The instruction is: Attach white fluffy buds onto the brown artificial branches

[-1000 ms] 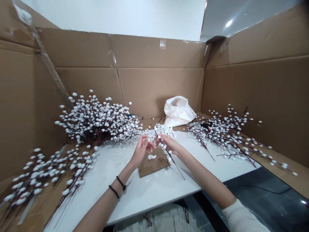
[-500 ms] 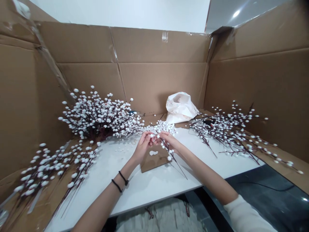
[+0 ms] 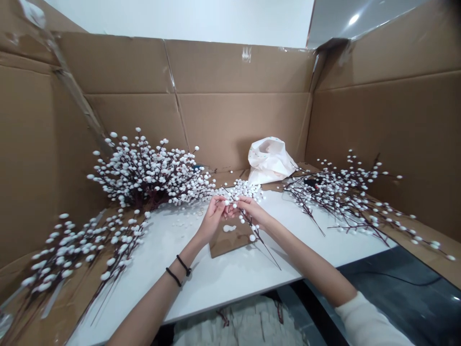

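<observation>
My left hand [image 3: 213, 214] and my right hand [image 3: 252, 209] meet over the middle of the table, fingers pinched close together. Between them is a dark-stemmed artificial berry branch [image 3: 256, 231] with white foam berries, its bare stem end slanting down to the right. The right fingers grip its upper part. At the left fingertips a small white berry [image 3: 226, 203] is pinched against the twig. Below the hands lies a brown cardboard piece [image 3: 230, 246] with a white blob of what looks like glue [image 3: 229, 228]. Just behind them, loose white berries [image 3: 248, 188] are heaped.
A dense bunch of berry branches [image 3: 144, 168] stands at the back left, with more branches [image 3: 82, 242] at the front left. Others [image 3: 334, 187] lie on the right. A white plastic bag [image 3: 270, 163] sits behind the white table [image 3: 187, 283]. Cardboard walls [image 3: 234, 115] enclose three sides.
Both hands stay almost in place. The fingers shift slightly on the branch, and its tip now shows above them. The stem end has moved a little to the right.
</observation>
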### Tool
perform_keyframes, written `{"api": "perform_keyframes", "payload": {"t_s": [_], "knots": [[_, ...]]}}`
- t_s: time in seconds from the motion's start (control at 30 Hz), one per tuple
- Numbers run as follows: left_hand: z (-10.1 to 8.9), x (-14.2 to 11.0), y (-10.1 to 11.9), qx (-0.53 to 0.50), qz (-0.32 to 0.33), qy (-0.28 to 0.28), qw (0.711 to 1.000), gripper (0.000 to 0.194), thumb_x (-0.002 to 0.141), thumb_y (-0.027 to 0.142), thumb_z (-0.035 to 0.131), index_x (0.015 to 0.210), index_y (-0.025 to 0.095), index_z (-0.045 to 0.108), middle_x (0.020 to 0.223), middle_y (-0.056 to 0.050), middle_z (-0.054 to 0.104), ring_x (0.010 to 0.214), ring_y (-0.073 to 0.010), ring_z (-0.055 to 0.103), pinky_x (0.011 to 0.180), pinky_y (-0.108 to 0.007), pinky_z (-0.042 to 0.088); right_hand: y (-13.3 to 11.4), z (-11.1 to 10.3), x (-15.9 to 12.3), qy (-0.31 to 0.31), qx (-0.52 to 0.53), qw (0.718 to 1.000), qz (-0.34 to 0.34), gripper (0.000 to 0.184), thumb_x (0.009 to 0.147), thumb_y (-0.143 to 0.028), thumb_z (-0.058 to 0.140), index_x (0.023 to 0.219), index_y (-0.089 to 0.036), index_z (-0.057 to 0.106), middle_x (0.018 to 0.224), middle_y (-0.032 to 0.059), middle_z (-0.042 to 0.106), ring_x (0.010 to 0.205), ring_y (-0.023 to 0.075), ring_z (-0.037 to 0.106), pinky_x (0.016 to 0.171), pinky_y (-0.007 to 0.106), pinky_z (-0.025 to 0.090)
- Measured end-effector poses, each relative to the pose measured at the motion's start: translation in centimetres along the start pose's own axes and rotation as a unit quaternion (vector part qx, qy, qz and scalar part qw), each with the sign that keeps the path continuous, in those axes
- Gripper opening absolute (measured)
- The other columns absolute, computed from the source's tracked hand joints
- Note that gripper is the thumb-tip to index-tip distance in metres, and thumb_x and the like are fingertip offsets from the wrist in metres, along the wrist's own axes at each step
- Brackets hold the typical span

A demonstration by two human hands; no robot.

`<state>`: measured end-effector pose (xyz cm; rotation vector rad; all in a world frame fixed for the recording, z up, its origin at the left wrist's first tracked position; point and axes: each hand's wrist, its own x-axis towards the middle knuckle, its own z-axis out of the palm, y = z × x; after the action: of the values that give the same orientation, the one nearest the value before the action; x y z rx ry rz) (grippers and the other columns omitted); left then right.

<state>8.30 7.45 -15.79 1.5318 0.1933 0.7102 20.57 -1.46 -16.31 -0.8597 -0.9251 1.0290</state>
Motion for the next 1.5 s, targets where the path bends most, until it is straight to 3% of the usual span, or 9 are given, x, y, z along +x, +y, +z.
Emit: {"api": "perform_keyframes", "payload": {"t_s": [0.6,0.77,1.1,1.5], "knots": [[-0.7,0.2,-0.3,0.07,0.034,-0.014,0.997,0.029,0.082,0.047,0.049,0.085,0.02,0.04,0.07,0.004,0.052,0.064,-0.0076,0.05,0.063,-0.021,0.041,0.0,0.3,0.1,-0.005,-0.011,1.0,-0.027,0.019,0.069,-0.033,0.067,0.069,-0.015,0.06,0.069,0.002,0.065,0.064,0.0148,0.062,0.066,0.029,0.05],[-0.6,0.1,-0.3,0.043,0.025,-0.034,0.998,0.031,0.081,0.048,0.05,0.085,0.02,0.039,0.073,0.004,0.053,0.064,-0.0074,0.049,0.062,-0.021,0.042,0.1,0.1,0.1,-0.001,-0.009,1.0,-0.026,0.02,0.069,-0.032,0.067,0.069,-0.015,0.059,0.067,0.0015,0.065,0.062,0.0145,0.063,0.067,0.029,0.05],[-0.3,0.0,-0.7,0.047,0.029,-0.002,0.998,0.032,0.08,0.05,0.05,0.085,0.02,0.039,0.071,0.005,0.049,0.062,-0.0067,0.047,0.062,-0.02,0.041,0.1,0.3,-0.1,0.004,-0.013,1.0,-0.026,0.022,0.068,-0.034,0.069,0.067,-0.015,0.057,0.07,0.0015,0.066,0.063,0.0155,0.064,0.072,0.033,0.05],[-0.5,0.1,-0.2,0.085,0.049,-0.02,0.995,0.03,0.082,0.049,0.047,0.084,0.02,0.038,0.072,0.004,0.05,0.064,-0.0075,0.048,0.064,-0.021,0.041,0.4,0.2,0.1,-0.004,-0.026,0.999,-0.033,0.023,0.068,-0.035,0.068,0.069,-0.015,0.057,0.068,0.0016,0.064,0.065,0.0174,0.064,0.07,0.034,0.051]]}}
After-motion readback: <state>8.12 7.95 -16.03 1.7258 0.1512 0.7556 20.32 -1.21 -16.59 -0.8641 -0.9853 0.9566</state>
